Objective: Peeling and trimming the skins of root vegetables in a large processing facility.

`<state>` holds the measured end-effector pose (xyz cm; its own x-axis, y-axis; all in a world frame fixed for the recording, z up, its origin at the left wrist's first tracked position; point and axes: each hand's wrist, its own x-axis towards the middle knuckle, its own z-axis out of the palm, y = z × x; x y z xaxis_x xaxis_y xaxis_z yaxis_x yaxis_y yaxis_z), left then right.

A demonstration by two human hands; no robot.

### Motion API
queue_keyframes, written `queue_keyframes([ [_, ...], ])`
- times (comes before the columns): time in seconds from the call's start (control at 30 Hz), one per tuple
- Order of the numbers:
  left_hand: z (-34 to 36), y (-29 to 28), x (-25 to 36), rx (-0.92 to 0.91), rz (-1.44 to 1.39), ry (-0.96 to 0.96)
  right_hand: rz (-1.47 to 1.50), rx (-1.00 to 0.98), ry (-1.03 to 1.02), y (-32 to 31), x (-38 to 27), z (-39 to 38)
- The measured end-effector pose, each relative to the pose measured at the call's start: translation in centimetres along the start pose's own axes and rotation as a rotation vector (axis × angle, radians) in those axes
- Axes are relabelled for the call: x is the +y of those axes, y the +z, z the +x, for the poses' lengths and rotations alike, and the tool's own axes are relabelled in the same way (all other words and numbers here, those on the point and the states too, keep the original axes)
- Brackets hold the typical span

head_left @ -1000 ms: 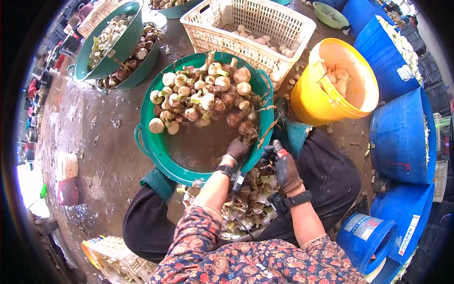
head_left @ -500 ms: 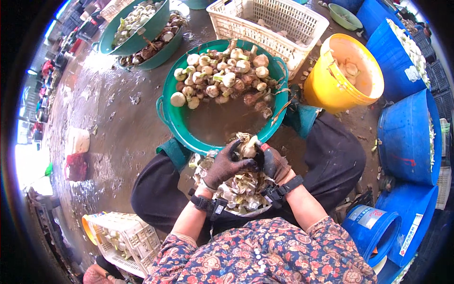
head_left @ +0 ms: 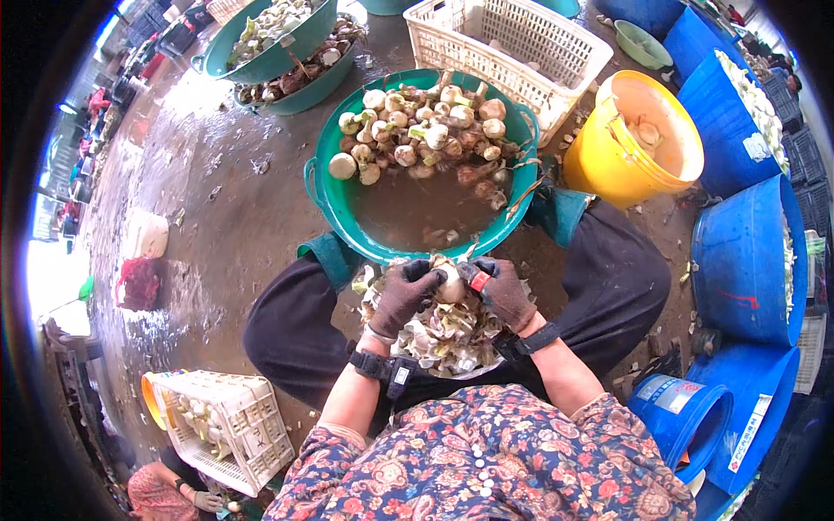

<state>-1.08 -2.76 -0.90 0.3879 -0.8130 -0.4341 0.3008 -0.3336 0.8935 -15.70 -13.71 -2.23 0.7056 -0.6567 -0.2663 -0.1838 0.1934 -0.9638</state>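
"Garlic bulb (head_left: 451, 291): location, hold?"
"Person's side of the green tub's (head_left: 365, 244) near edge, above peelings (head_left: 434, 349). Left hand (head_left: 400, 300), right hand (head_left: 506, 296), gloved: fingers closed round it from both sides."
"Handling?"
"Probably light, firm, slippery if wet; skin fragile. Grip: round flanks."
"Room?"
"Other bulbs (head_left: 406, 155) crowd tub's far edge; brown water (head_left: 400, 208) nearer."
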Motion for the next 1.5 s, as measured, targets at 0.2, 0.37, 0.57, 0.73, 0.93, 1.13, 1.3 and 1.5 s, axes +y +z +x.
queue_keyframes([
  [0.2,0.0,0.1,-2.6,-0.07,-0.024,0.056,0.401,0.191,0.23,0.3,3.1,0.5],
  [0.37,-0.6,3.1,-1.5,0.062,0.743,0.204,0.015,0.258,0.104,1.3,1.8,0.4],
  [0.57,0.1,1.5,-4.0,-0.225,-0.415,-0.156,0.401,-0.056,0.257,-0.1,-2.3,-0.7],
  [0.73,-0.3,1.9,-4.9,-0.137,0.044,0.314,-0.052,0.201,-0.214,1.5,4.4,0.2],
  [0.93,-0.4,3.5,-3.1,-0.026,0.368,0.152,0.603,-0.038,0.338,0.6,1.8,-0.2],
  [1.13,-0.3,1.8,-3.0,-0.072,0.094,0.212,0.643,-0.125,0.356,0.9,1.2,0.1],
  [1.3,-0.8,1.6,-2.6,-0.055,0.187,0.234,0.373,-0.14,0.338,-0.7,1.2,-0.5],
  [1.5,-0.4,0.8,-4.1,0.075,0.463,0.38,0.29,-0.202,0.325,-0.4,0.8,0.1],
])
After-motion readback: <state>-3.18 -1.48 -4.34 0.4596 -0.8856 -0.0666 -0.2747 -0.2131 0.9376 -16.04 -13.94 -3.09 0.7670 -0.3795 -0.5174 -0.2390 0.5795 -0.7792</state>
